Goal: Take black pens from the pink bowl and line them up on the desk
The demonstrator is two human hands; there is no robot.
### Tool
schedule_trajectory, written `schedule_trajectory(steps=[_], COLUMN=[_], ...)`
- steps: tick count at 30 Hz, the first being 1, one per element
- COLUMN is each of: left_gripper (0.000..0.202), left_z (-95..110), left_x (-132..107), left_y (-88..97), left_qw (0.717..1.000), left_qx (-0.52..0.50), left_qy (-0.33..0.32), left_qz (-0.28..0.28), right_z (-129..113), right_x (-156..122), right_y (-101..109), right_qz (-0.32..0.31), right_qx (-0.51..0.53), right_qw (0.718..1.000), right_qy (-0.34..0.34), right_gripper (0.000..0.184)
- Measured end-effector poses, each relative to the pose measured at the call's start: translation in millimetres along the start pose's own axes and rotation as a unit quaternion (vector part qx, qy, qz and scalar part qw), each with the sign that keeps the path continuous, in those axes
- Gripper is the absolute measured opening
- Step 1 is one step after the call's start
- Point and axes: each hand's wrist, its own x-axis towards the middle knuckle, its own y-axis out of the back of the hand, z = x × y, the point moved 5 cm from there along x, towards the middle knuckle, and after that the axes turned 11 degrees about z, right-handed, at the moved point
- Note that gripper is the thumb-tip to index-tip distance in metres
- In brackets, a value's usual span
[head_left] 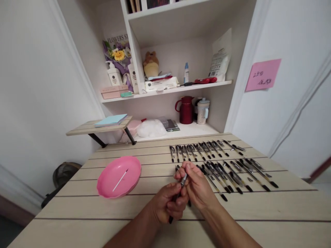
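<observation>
My left hand (168,203) is closed around a pen (183,180), whose dark end sticks out below the fist. At the pen's upper end, the fingers of my right hand (195,184) are pinched together on its silvery clear part; the very tip is hidden by them. Beyond and to the right of my hands lie two rows of pen parts with black ends, a front row (230,179) and a back row (201,151). A pink dish (103,184) stands to the left, with a thin white refill-like stick (120,181) in it.
A small raised shelf (82,129) with blue paper (111,120) stands at the table's back left. Behind the table, a white cabinet holds a red jug (186,110), a light cup (203,112) and a plastic bag (151,128). A pink note (263,74) hangs on the right wall.
</observation>
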Motion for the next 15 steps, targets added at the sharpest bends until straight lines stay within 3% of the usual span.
schedule_trajectory(steps=[1,3,6,8,11,13,15], left_gripper=[0.026,0.027,0.028,0.027,0.029,0.034,0.038], left_z=[-1.2,-2.7,-1.5,-1.7,-4.9,-9.1,-11.9], left_x=[2.3,9.6,17.3,18.9,15.8,9.4,2.2], left_y=[1.2,9.5,22.4,23.7,18.8,12.0,6.9], left_qw=[1.0,0.991,0.937,0.916,0.954,0.988,0.999], left_qx=[0.006,0.048,0.151,0.188,0.144,0.081,0.03], left_qy=[-0.016,-0.08,-0.199,-0.226,-0.173,-0.096,-0.037], left_qz=[0.014,0.098,0.245,0.274,0.199,0.085,-0.011], right_z=[0.1,4.3,18.5,25.8,21.7,14.0,9.2], right_x=[0.1,1.3,2.6,1.2,-4.6,-10.9,-16.5], right_y=[-0.2,0.4,2.5,3.4,-2.6,-10.1,-15.1], right_qz=[-0.002,0.001,0.022,0.04,0.005,-0.068,-0.132], right_qx=[0.001,-0.009,-0.075,-0.112,-0.103,-0.084,-0.066], right_qw=[1.0,1.0,0.996,0.991,0.994,0.994,0.989], right_qy=[-0.003,-0.013,-0.046,-0.065,-0.037,-0.012,-0.017], right_gripper=[0.026,0.034,0.039,0.038,0.037,0.035,0.034])
